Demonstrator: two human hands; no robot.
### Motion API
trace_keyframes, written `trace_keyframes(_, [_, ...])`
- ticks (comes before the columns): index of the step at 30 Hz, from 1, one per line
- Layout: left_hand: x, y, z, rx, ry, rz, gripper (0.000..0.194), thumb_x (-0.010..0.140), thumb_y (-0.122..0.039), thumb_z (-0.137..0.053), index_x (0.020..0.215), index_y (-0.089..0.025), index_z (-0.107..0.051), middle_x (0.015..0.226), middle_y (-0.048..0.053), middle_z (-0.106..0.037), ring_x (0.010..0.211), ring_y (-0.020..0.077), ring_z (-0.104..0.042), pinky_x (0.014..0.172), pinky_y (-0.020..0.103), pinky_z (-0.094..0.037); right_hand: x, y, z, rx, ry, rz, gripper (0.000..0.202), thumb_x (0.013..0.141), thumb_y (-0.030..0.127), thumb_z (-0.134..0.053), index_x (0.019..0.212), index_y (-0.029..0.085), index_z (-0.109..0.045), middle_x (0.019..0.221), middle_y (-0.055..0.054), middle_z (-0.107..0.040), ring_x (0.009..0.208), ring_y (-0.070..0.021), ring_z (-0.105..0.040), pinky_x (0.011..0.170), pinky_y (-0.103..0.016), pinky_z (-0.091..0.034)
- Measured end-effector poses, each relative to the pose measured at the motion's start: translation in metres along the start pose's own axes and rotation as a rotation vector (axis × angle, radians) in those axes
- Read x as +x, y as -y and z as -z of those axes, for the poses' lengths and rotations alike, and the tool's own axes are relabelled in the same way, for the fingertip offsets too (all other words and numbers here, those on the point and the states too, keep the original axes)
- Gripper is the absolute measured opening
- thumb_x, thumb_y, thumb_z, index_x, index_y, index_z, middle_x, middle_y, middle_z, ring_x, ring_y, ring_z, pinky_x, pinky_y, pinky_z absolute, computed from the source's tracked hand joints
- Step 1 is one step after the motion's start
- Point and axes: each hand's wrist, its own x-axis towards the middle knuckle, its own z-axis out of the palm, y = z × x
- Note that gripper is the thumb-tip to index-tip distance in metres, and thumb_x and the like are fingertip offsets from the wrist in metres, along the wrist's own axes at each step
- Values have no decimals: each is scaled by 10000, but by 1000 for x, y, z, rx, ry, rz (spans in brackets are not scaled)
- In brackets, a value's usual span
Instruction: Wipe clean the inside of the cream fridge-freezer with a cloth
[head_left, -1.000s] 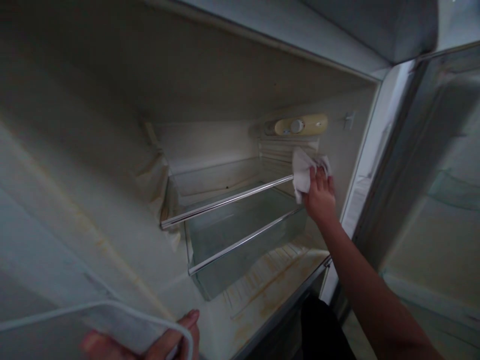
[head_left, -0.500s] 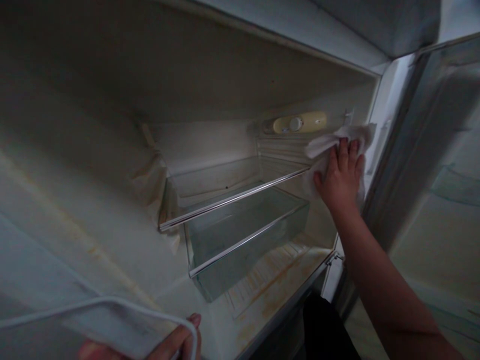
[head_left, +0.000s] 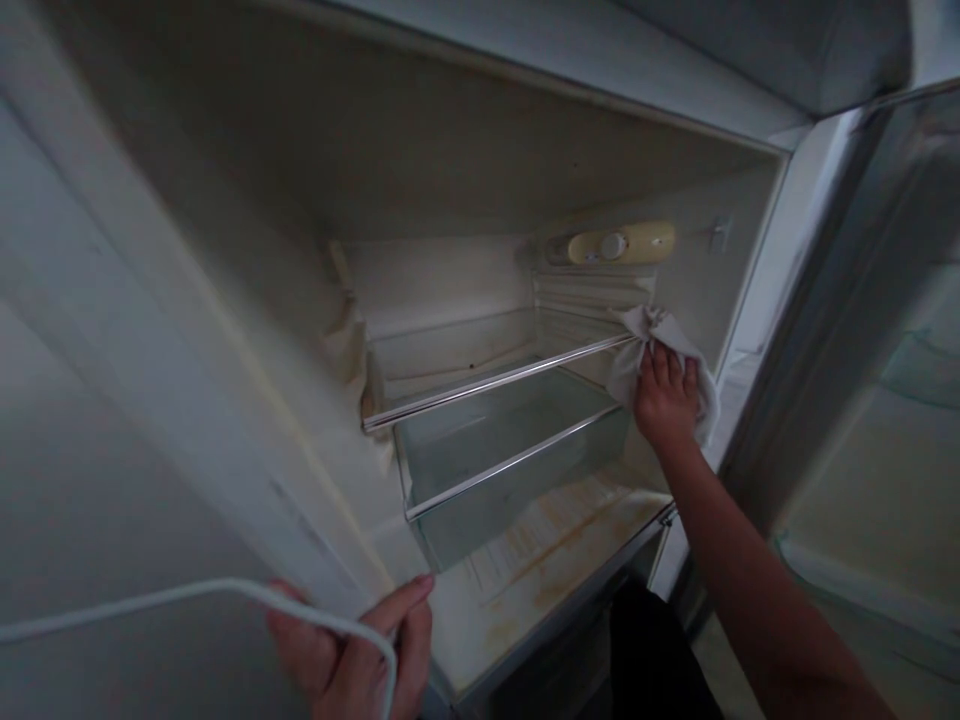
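Note:
My right hand [head_left: 666, 400] presses a crumpled white cloth [head_left: 701, 375] against the right inner wall of an open fridge [head_left: 420, 180], by the front right end of the upper glass shelf [head_left: 480, 385]. The fingers are bent into the cloth. At the lower left, my left hand [head_left: 367, 650] is at the fridge's front left edge, thumb and fingers apart, with the index finger stretched toward the interior. A white cable [head_left: 225, 585] passes in front of this hand; I see no grip on it. Below the upper shelf is a clear glass-like drawer [head_left: 517, 485].
A yellowed control box with a dial [head_left: 626, 243] is mounted on the right wall. Brownish stains mark the fridge floor [head_left: 555, 560]. The open door [head_left: 862, 400] stands at the right. A dark-clad leg [head_left: 652, 650] shows at the bottom.
My right hand has slid down the right wall with the cloth, which is now more bunched. My left hand has come further up into view, and the view has shifted slightly.

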Motion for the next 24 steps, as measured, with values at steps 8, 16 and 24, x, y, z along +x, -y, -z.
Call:
trace_keyframes(8, [29,-24,6,68,60,-101,314,746,97,-732,886,-183,-730,1760,38,-53,1619,224,-102,1334,325,-155,-43,4,-9,134,95,12,579,1056,250,-344,1583,32,-441,1600,-211,-456,1472,-334,-418,1276,-602,-235])
trace_keyframes(16, [27,-26,5,92,62,-89,291,752,99,-715,891,-155,-738,1761,59,-62,1613,277,-124,1330,386,-180,-63,3,-25,243,158,94,555,1039,197,-303,1524,29,-512,1580,-187,-492,1475,-320,-435,1296,-566,-225])
trace_keyframes(24, [26,-26,3,83,29,-77,278,771,53,-736,905,-191,-733,1760,31,-79,1619,244,-124,1342,379,-163,-57,23,-11,787,273,-89,484,1047,381,-334,1283,143,-681,1355,-179,-672,1285,-292,-616,1176,-538,-425])
